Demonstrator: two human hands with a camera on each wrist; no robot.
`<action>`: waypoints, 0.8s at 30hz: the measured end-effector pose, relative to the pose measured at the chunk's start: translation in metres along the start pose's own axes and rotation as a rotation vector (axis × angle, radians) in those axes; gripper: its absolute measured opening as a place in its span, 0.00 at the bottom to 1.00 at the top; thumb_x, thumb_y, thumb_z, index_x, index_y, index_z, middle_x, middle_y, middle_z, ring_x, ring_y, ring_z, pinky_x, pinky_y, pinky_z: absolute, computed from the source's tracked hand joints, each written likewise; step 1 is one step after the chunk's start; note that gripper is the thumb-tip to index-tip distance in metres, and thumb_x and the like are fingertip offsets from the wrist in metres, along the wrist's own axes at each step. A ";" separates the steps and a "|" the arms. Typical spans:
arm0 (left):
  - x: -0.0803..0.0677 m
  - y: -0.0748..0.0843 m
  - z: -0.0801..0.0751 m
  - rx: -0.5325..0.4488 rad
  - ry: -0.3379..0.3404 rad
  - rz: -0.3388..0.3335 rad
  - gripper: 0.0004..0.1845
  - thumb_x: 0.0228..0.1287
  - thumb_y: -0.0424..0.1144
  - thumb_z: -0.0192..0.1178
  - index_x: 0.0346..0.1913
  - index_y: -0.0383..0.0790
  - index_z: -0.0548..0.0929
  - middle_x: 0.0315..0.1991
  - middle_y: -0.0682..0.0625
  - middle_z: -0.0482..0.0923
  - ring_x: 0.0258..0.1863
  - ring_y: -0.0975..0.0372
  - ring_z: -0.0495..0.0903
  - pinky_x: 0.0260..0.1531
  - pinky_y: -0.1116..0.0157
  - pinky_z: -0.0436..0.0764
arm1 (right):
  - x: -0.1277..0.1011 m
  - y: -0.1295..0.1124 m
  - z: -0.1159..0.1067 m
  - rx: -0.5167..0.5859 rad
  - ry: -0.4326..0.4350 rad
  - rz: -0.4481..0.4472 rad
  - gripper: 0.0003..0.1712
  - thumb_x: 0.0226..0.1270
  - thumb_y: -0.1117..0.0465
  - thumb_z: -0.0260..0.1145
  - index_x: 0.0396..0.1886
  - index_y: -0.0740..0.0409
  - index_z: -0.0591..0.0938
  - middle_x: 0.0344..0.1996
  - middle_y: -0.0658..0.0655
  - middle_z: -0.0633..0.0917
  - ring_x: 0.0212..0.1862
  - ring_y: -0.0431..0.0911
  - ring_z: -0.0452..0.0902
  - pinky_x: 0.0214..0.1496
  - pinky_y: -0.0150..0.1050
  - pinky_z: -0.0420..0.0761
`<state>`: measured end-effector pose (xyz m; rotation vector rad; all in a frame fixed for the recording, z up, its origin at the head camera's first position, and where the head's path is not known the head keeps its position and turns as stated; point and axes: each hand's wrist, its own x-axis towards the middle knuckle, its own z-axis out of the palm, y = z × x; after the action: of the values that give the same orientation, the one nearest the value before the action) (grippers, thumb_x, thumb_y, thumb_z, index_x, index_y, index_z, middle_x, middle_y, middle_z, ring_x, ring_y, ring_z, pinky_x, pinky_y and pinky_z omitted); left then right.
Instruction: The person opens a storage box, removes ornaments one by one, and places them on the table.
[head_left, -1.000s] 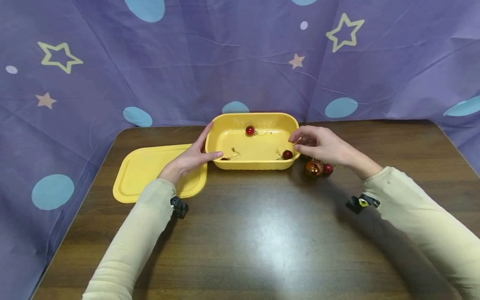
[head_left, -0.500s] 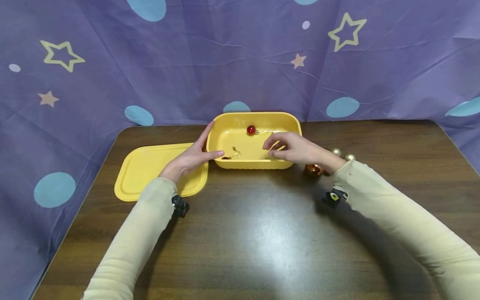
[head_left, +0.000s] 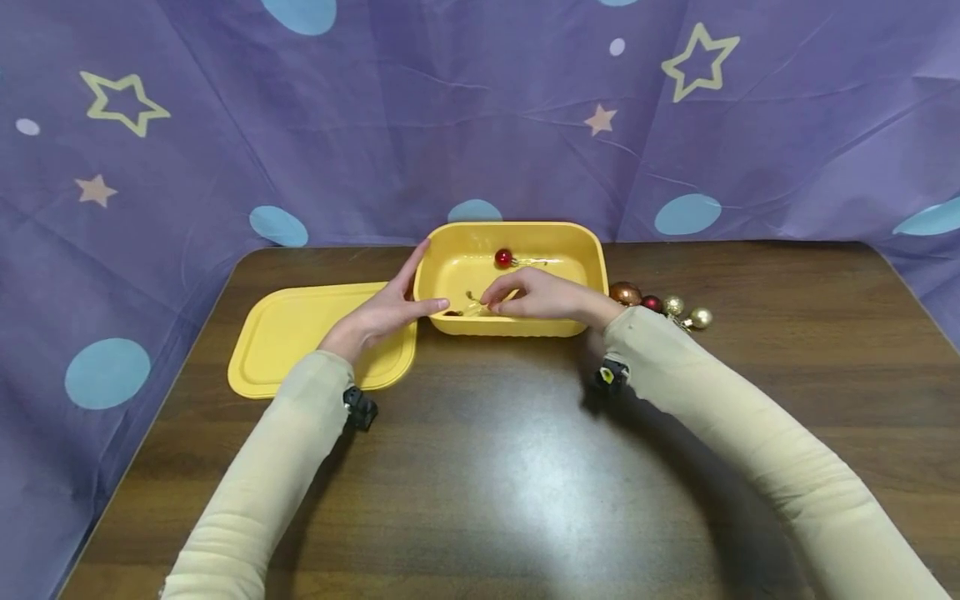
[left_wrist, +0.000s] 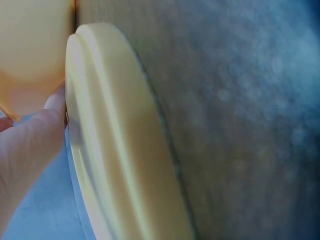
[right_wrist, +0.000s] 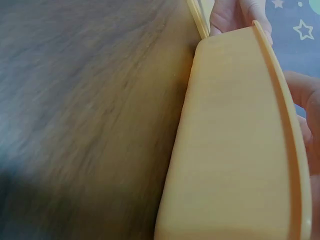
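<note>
A yellow plastic container (head_left: 508, 327) stands at the back of the table. My left hand (head_left: 377, 319) grips its left end, thumb over the front rim and fingers along the side. Inside, a shiny red bauble (head_left: 503, 258) with a gold cord lies near the back wall. Another dark red bauble (head_left: 453, 313), mostly hidden by the front rim, sits in the front left corner with its gold cord. My right hand (head_left: 542, 296) reaches over the front rim, bent fingertips at that cord; whether they pinch it is unclear. In the right wrist view the container's wall (right_wrist: 230, 135) hides the fingertips.
The yellow lid (head_left: 300, 333) lies flat left of the container, partly under my left forearm. Right of it are a copper bauble (head_left: 626, 293), a red bauble (head_left: 651, 303) and gold baubles (head_left: 701, 317). A purple star-patterned curtain (head_left: 375, 125) hangs behind the table.
My right hand has moved left from the container's right end to its front left part. The wrist now covers where a dark red bauble lay. The left hand keeps its hold.
</note>
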<state>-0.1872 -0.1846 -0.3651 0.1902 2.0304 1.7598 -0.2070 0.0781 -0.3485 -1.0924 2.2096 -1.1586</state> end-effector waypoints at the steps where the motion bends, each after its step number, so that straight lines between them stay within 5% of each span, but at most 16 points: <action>1: 0.000 0.000 0.000 0.002 0.002 0.000 0.53 0.65 0.29 0.61 0.77 0.67 0.38 0.77 0.50 0.33 0.70 0.54 0.54 0.65 0.59 0.62 | 0.003 -0.001 0.001 -0.001 -0.004 0.003 0.14 0.67 0.67 0.61 0.50 0.71 0.82 0.47 0.63 0.84 0.50 0.50 0.78 0.56 0.41 0.76; 12: -0.004 0.004 -0.002 -0.004 -0.011 0.002 0.52 0.65 0.29 0.61 0.76 0.67 0.37 0.77 0.50 0.32 0.71 0.54 0.52 0.65 0.58 0.62 | 0.033 -0.012 0.013 -0.031 -0.137 0.104 0.21 0.70 0.64 0.57 0.60 0.67 0.77 0.55 0.61 0.81 0.56 0.49 0.75 0.60 0.38 0.71; 24: -0.004 0.001 -0.002 -0.034 -0.030 0.020 0.52 0.66 0.27 0.60 0.76 0.67 0.38 0.77 0.52 0.32 0.71 0.54 0.53 0.63 0.61 0.66 | 0.048 -0.014 0.023 0.059 -0.141 0.197 0.19 0.69 0.65 0.57 0.58 0.65 0.80 0.54 0.59 0.82 0.52 0.46 0.75 0.58 0.35 0.71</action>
<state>-0.1847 -0.1878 -0.3633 0.2259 1.9828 1.7912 -0.2145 0.0237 -0.3497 -0.8824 2.1066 -1.0235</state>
